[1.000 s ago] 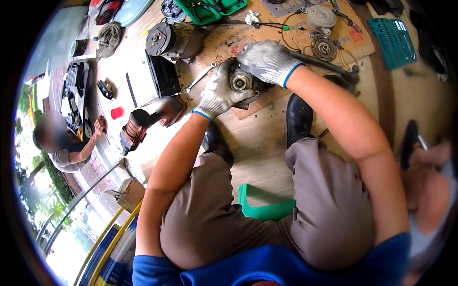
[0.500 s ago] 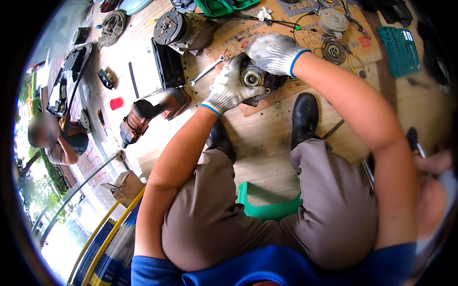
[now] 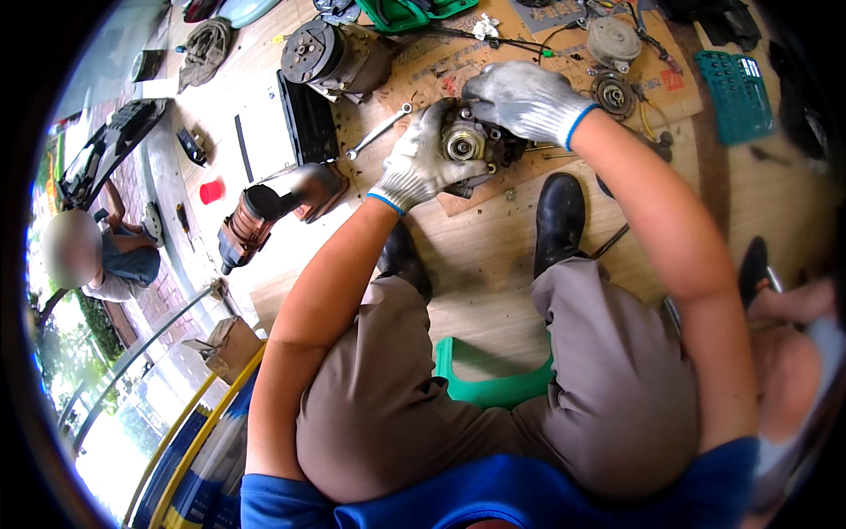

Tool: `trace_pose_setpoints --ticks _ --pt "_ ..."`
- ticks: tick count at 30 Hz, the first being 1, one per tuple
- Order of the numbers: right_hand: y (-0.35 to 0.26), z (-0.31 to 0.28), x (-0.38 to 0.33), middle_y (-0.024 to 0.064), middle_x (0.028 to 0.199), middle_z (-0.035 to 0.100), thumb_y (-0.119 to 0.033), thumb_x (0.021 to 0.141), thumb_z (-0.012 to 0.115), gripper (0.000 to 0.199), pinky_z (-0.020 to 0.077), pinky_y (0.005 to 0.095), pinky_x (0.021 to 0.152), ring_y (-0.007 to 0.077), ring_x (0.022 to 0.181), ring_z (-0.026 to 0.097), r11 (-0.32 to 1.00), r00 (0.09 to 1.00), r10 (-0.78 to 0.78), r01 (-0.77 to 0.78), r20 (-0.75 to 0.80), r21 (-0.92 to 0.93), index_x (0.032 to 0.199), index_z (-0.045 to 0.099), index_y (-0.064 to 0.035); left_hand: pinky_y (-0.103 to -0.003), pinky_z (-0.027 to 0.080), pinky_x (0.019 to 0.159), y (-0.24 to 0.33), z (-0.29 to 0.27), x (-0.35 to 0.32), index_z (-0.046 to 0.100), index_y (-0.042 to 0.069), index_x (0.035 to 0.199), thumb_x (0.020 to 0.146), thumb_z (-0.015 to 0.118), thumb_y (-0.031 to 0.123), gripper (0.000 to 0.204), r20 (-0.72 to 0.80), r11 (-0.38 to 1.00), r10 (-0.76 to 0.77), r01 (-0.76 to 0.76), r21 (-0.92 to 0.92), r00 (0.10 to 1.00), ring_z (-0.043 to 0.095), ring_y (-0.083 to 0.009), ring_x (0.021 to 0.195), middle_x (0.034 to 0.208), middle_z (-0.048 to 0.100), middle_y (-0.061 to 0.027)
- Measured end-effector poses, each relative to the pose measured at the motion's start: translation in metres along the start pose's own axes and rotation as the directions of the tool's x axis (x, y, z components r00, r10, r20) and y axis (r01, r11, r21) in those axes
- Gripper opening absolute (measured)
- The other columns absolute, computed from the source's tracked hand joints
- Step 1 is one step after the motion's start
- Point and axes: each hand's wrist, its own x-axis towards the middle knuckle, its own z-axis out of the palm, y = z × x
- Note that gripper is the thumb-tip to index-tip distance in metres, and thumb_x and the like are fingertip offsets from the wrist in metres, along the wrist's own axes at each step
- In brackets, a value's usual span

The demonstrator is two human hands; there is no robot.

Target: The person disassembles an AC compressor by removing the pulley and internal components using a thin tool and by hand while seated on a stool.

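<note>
A greasy metal machine part (image 3: pixel 464 144) with a shiny round hub facing up sits between my hands, just beyond my boots. My left hand (image 3: pixel 420 157), in a whitish knitted glove with a blue cuff, is wrapped around its left side, thumb along the near edge. My right hand (image 3: pixel 522 99), gloved the same way, is curled over its upper right edge. Its fingertips are bent together by the rim; whatever they pinch is hidden. A combination wrench (image 3: pixel 379 132) lies on the floor left of the part.
Flattened cardboard (image 3: pixel 441 62) lies beneath the work. Left are a pulley-fronted compressor (image 3: pixel 326 57), a black open case (image 3: pixel 308 119) and a cordless impact wrench (image 3: pixel 256 220). A round metal part (image 3: pixel 614 44) and a teal tool tray (image 3: pixel 736 97) lie right. Other people are at both sides.
My right hand has shifted slightly right, uncovering more of the machine part's upper edge. My left hand keeps its grip. The person at far left has moved.
</note>
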Motion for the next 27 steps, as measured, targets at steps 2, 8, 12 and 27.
trace_pose_setpoints --ticks 2,8,12,27 --pt "-0.008 0.006 0.008 0.0175 0.11 0.068 -0.031 0.099 0.056 0.03 0.0518 0.0478 0.092 0.0364 0.104 0.066 0.997 0.996 0.029 -0.022 0.086 -0.072 0.114 0.067 -0.0071 -0.042 0.046 0.109 0.002 -0.002 -0.001 0.041 -0.004 0.144 0.058 0.095 0.04 0.11 -0.001 1.0 -0.002 0.002 -0.01 1.0 0.058 -0.0369 0.125 0.133 0.056 -0.0257" --pt "-0.02 0.028 0.014 0.0148 0.088 0.076 -0.018 0.083 0.063 0.019 0.0606 0.0454 0.064 0.0302 0.08 0.075 0.942 0.986 -0.091 0.04 -0.139 -0.333 0.083 0.077 -0.0049 -0.042 0.047 0.108 0.028 -0.011 -0.002 0.043 -0.004 0.142 0.058 0.096 0.035 0.106 0.014 0.999 -0.038 0.038 0.015 0.999 0.059 -0.036 0.123 0.132 0.058 -0.0239" --pt "-0.011 0.028 0.017 0.0147 0.088 0.075 -0.02 0.084 0.062 0.021 0.0612 0.0443 0.066 0.031 0.081 0.075 0.95 0.978 -0.149 0.101 -0.143 -0.297 0.086 0.076 -0.0046 -0.042 0.046 0.109 0.028 -0.012 -0.002 0.043 -0.005 0.142 0.058 0.095 0.036 0.107 0.035 0.999 -0.031 0.032 -0.016 0.999 0.058 -0.0365 0.124 0.133 0.058 -0.0242" --pt "0.055 -0.027 -0.044 0.0201 0.104 0.069 -0.023 0.095 0.061 0.027 0.0522 0.0437 0.086 0.0371 0.095 0.067 0.999 0.942 -0.034 0.043 -0.335 0.018 0.108 0.069 -0.0011 -0.044 0.045 0.109 0.012 -0.005 0.0 0.042 -0.004 0.142 0.06 0.094 0.045 0.109 0.018 0.999 0.019 -0.02 0.045 1.0 0.057 -0.0385 0.125 0.13 0.06 -0.025"
